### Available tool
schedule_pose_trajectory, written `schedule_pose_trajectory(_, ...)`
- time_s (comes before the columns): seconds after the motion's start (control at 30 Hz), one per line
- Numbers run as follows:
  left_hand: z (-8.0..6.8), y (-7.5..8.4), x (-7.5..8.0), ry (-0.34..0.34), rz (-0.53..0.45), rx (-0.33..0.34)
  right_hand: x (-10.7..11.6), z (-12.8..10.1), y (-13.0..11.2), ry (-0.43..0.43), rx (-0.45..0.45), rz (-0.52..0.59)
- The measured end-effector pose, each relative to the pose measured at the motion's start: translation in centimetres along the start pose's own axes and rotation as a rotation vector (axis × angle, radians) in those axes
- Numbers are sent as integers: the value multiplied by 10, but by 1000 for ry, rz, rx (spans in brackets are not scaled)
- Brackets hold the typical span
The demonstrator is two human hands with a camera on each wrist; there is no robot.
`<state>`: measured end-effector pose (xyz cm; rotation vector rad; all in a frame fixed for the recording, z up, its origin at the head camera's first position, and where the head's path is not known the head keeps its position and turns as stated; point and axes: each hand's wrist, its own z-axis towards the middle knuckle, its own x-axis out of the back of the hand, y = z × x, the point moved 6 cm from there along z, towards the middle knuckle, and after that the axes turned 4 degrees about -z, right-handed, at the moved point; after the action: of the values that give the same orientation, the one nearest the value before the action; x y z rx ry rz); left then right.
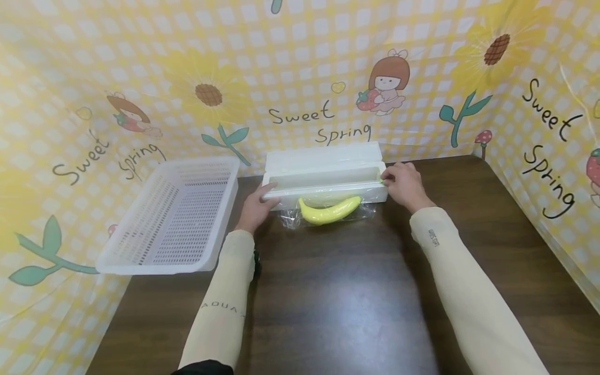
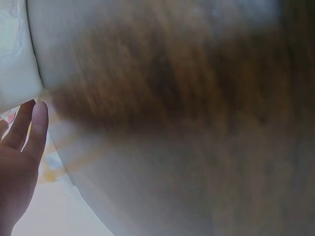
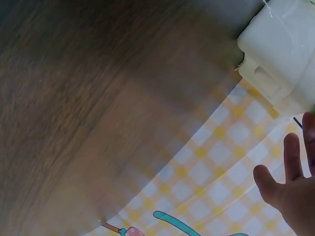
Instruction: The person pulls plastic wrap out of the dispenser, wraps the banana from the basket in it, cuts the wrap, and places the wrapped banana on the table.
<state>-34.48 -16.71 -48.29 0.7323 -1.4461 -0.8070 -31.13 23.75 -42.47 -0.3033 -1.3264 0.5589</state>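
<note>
A long white cling film dispenser box (image 1: pixel 323 194) stands at the back of the table with its lid (image 1: pixel 323 157) raised. A yellow banana (image 1: pixel 330 211) lies on clear plastic film (image 1: pixel 290 217) spread along the box's front side. My left hand (image 1: pixel 255 208) holds the box's left end, thumb at the front and a finger over the top edge. At the right end, my right hand (image 1: pixel 404 185) pinches a small green piece (image 1: pixel 382 180) at the rim, mostly hidden by the fingertips. The right wrist view shows this hand (image 3: pixel 295 191) beside the box's end (image 3: pixel 280 59).
A white perforated plastic basket (image 1: pixel 217 239) stands left of my left forearm. Yellow checked cloth (image 1: pixel 300 78) hangs behind the brown wooden table (image 1: pixel 337 302) and along both sides. Wood fills most of both wrist views.
</note>
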Motion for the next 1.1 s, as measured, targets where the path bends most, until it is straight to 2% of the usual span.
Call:
schedule_pose_trajectory(0.13,-2,-2,0,-24,37,-11,-5,-1,4,-18,-23,45)
schedule_pose_trajectory(0.23,-6,0,1,-62,119,-16,-8,-3,5,-28,-47,96)
schedule_pose_trajectory(0.37,-13,7,5,-80,228,-44,-11,-13,10,-28,-154,206)
schedule_pose_trajectory(0.43,-17,12,8,-52,260,-82,-14,-22,15,-36,-244,276)
schedule_pose_trajectory(0.53,-21,20,12,35,280,-173,-21,-35,20,-86,-355,394)
schedule_pose_trajectory(0.63,-23,27,17,119,287,-290,-32,-40,20,-160,-396,501)
schedule_pose_trajectory(0.7,-23,31,17,150,289,-348,-40,-40,18,-205,-403,547)
schedule_pose_trajectory(0.77,-22,33,13,151,308,-365,-47,-40,17,-215,-421,586)
schedule_pose_trajectory(0.9,-21,38,8,140,359,-360,-55,-40,13,-173,-449,639)
schedule_pose_trajectory(1.1,-19,48,7,190,469,-425,-57,-39,7,-154,-469,697)
